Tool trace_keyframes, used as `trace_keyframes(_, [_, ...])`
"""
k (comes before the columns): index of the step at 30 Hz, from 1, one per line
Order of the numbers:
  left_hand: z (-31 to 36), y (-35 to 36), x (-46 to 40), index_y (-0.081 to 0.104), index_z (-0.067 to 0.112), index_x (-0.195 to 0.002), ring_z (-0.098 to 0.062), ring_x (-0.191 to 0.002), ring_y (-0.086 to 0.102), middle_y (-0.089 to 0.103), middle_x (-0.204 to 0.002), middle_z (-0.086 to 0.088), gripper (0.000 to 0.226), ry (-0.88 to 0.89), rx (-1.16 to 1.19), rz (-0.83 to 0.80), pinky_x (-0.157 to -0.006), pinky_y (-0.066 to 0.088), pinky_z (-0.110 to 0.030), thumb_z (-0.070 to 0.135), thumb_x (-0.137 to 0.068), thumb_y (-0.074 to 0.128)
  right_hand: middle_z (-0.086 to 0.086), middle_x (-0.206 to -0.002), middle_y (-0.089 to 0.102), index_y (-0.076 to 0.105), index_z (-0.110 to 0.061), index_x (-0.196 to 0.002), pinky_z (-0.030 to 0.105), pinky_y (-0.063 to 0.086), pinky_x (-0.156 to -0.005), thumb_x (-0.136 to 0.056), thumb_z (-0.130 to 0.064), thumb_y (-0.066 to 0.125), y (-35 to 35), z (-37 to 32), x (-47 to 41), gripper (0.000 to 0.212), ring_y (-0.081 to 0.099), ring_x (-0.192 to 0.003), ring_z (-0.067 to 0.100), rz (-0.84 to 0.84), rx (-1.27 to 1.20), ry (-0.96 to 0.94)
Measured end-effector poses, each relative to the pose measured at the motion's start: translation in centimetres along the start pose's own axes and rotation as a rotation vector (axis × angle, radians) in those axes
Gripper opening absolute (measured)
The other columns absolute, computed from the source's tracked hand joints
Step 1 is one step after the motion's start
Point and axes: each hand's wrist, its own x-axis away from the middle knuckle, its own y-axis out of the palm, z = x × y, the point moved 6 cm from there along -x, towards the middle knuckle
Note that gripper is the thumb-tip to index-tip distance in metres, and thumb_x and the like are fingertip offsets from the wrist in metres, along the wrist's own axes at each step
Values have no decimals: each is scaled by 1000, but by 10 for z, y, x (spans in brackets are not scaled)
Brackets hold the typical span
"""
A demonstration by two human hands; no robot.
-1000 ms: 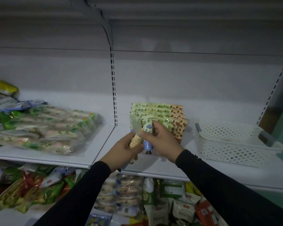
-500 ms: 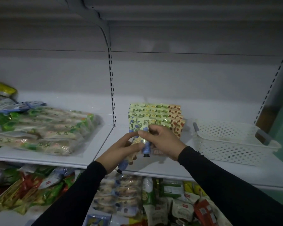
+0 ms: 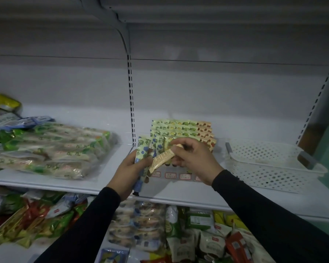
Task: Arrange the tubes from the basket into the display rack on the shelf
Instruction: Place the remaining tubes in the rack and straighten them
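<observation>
The left hand [image 3: 127,171] grips a blue-flowered tube [image 3: 141,160] upright, cap down, just left of the display rack [image 3: 180,141] on the shelf [image 3: 179,194]. A second ago this tube sat low and half hidden between the two hands; now it stands clear of them, its crimped top level with the rack's front row. The right hand [image 3: 194,160] pinches the crimped end of a peach-coloured tube [image 3: 161,160], which now slants down and left from the fingers, its printed back toward the camera and its lower end against the left hand. Half a second ago both hands were bunched together in front of the rack; they have since spread a little, and the two tubes have been separated, one to each hand.

My reading is that the peach tube is being singled out for seating next, probably among the matching tubes toward the rack's right side, though its slot is hidden behind the right hand. The rack already holds several stepped rows, green at the left and orange-brown at the right.

The white basket [image 3: 270,164], right of the rack on the same shelf, looks empty from here, so these two tubes may be the last, and the task seems close to done.
</observation>
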Motion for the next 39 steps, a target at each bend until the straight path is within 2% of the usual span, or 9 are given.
trace_keyframes(3, [7, 5, -1, 62, 14, -117, -16, -58, 58, 70, -85, -5, 27, -24, 180, -61, -49, 47, -27, 4, -94, 54, 6, -100, 66, 67, -10, -107, 25, 59, -69, -83, -10, 74, -4, -4, 3, 25, 69, -70, 14, -26, 87, -44])
trace_keyframes(9, [8, 19, -6, 59, 9, -109, -21, -51, 54, 63, -73, -14, 22, -141, 310, -52, -45, 49, -25, 0, -90, 56, -6, -98, 55, 67, -31, -119, 11, 36, -70, -80, -44, 73, -14, -6, 10, 42, 49, -84, 5, -49, 875, -311])
trace_keyframes(13, [10, 35, -7, 61, 11, -104, -20, -51, 52, 60, -67, -9, 19, -132, 269, -91, -46, 48, -24, 0, -90, 57, -3, -101, 52, 69, -21, -118, 24, 37, -74, -89, -41, 63, -10, -1, 20, 35, 46, -93, 12, -84, 1116, -444])
trace_keyframes(19, [12, 45, -8, 63, 17, -115, -18, -59, 55, 62, -75, -5, 20, -44, 149, -110, -56, 48, -29, 18, -96, 59, -5, -81, 50, 55, -17, -92, 30, 35, -62, -96, -32, 55, -38, 0, 31, 15, 46, -72, 11, -59, 994, -368])
trace_keyframes(23, [6, 40, -14, 64, 23, -112, -21, -70, 55, 64, -81, -2, 19, 42, -37, -41, -72, 43, -39, 20, -93, 64, -6, -103, 59, 44, -22, -131, 30, 49, -77, -93, -31, 60, -78, 2, 34, 42, 58, -88, 13, 137, 724, -192])
trace_keyframes(25, [4, 41, -15, 63, 22, -109, -22, -68, 51, 59, -82, -8, 17, 56, -80, -34, -68, 41, -40, 19, -93, 64, -5, -112, 55, 39, -23, -136, 27, 47, -79, -92, -29, 63, -95, 4, 33, 51, 57, -92, 12, 195, 650, -157])
trace_keyframes(28, [5, 46, -16, 59, 17, -107, -19, -59, 53, 56, -79, -9, 12, 97, -130, -15, -52, 47, -29, 12, -96, 59, -4, -110, 58, 44, -26, -124, 33, 52, -76, -89, -31, 65, -116, 13, 26, 41, 62, -91, 14, 245, 591, -106])
trace_keyframes(33, [7, 47, -25, 55, 21, -100, -12, -52, 51, 57, -69, -1, 10, 199, -319, 6, -50, 45, -28, 12, -96, 58, 2, -93, 65, 52, -12, -96, 46, 55, -76, -91, -38, 60, -120, 24, 14, 27, 68, -82, 22, 268, 638, -79])
trace_keyframes(39, [-5, 43, -30, 57, 23, -102, -17, -59, 54, 60, -70, 6, 15, 194, -386, 26, -56, 50, -32, 12, -92, 61, 3, -91, 66, 58, -6, -94, 38, 55, -78, -92, -33, 63, -112, 32, 2, 27, 67, -83, 20, 247, 633, -75])
